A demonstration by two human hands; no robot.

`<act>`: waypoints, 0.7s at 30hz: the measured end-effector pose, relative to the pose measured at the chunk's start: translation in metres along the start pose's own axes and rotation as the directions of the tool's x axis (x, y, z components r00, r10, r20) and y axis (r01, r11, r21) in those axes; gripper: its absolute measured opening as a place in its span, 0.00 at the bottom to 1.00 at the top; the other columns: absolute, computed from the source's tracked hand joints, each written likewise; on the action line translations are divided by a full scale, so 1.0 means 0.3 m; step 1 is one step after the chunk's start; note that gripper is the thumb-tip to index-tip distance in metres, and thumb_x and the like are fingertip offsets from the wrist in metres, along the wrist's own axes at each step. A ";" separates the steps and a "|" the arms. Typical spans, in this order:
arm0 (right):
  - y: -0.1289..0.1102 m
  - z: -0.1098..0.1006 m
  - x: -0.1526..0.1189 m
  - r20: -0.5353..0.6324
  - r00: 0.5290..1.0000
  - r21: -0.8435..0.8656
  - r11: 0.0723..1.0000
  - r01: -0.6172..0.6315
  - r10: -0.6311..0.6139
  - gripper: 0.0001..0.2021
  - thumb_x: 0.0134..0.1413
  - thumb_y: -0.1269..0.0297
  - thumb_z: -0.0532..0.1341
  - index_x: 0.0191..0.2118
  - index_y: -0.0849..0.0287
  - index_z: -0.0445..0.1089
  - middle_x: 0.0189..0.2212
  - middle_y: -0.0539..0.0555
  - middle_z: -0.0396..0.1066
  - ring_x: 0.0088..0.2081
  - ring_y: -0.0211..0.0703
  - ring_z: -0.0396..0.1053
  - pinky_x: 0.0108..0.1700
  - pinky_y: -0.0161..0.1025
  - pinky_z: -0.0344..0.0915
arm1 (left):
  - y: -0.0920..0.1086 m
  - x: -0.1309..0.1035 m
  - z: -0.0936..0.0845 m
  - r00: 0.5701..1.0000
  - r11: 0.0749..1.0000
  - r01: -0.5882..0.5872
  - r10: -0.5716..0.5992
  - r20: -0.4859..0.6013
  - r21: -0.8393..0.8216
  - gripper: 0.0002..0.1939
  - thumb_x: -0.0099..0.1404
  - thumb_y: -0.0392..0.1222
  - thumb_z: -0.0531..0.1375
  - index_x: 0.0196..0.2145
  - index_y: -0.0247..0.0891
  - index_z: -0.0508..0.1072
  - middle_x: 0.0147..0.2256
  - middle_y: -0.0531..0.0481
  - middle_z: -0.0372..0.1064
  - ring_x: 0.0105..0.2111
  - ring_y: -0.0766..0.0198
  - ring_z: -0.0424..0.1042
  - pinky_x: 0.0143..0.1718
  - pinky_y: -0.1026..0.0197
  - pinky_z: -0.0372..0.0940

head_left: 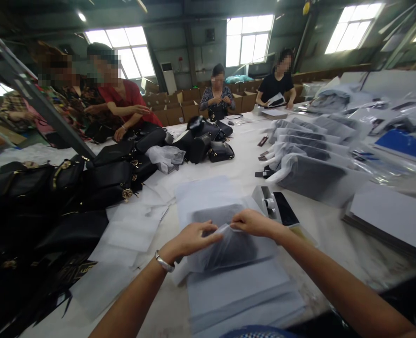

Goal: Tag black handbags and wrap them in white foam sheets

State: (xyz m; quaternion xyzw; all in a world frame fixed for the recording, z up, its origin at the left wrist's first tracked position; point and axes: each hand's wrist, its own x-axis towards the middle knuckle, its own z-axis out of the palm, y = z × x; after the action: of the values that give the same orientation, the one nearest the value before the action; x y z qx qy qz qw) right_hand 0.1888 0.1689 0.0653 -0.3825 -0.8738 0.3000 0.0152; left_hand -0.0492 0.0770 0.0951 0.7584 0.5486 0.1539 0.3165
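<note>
A dark bag under thin white wrapping lies in front of me on a pile of white sheets. My right hand pinches a gathered edge of the wrapping near the bag's middle. Just left of it, my left hand rests at the wrapping with thumb and forefinger apart; its other fingers are partly curled. A silver bracelet is on my left wrist. Beyond my right hand stands a tape dispenser, beside a black phone-like object.
Black handbags are heaped at the left, near loose white sheets. Wrapped bags stand in a row at the right, behind a stack of white boards. Several people work across the table.
</note>
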 end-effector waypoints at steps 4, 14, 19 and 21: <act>-0.021 -0.002 -0.023 -0.041 0.999 0.022 1.000 -0.010 0.011 0.17 0.61 0.55 0.54 0.31 0.57 0.75 0.23 0.49 0.71 0.27 0.40 0.66 0.29 0.34 0.55 | -0.009 0.026 0.062 0.995 0.995 0.022 -0.012 -0.103 0.098 0.12 0.65 0.46 0.57 0.41 0.41 0.77 0.39 0.48 0.79 0.41 0.57 0.76 0.43 0.62 0.65; -0.056 0.076 -0.065 -0.256 0.959 -0.306 0.951 0.037 -0.120 0.06 0.60 0.62 0.60 0.39 0.56 0.73 0.40 0.56 0.76 0.43 0.49 0.72 0.45 0.40 0.63 | -0.030 0.048 0.107 0.979 0.978 0.094 -0.056 -0.198 0.189 0.08 0.68 0.40 0.55 0.39 0.41 0.74 0.35 0.48 0.78 0.36 0.56 0.77 0.35 0.61 0.63; -0.011 0.094 -0.033 -0.326 0.932 -0.264 0.962 0.069 -0.157 0.06 0.61 0.62 0.60 0.40 0.57 0.72 0.45 0.56 0.74 0.48 0.47 0.70 0.49 0.40 0.64 | -0.032 0.047 0.131 0.970 0.964 0.126 -0.070 -0.233 0.236 0.09 0.70 0.41 0.53 0.41 0.42 0.73 0.35 0.48 0.78 0.35 0.56 0.78 0.33 0.62 0.62; 0.003 0.100 -0.032 -0.345 0.926 -0.239 0.969 0.069 -0.151 0.07 0.61 0.61 0.60 0.41 0.57 0.71 0.43 0.54 0.75 0.47 0.47 0.70 0.48 0.40 0.65 | -0.038 0.049 0.134 0.966 0.960 0.136 -0.073 -0.249 0.245 0.10 0.71 0.42 0.52 0.42 0.42 0.72 0.36 0.48 0.78 0.36 0.57 0.78 0.34 0.62 0.63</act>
State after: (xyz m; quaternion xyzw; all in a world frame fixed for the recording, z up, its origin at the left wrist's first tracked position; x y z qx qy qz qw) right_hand 0.1884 0.1475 0.0422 -0.3803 -0.9043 0.1238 0.1494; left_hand -0.0290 0.0805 0.0559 0.7392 0.6375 0.1531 0.1543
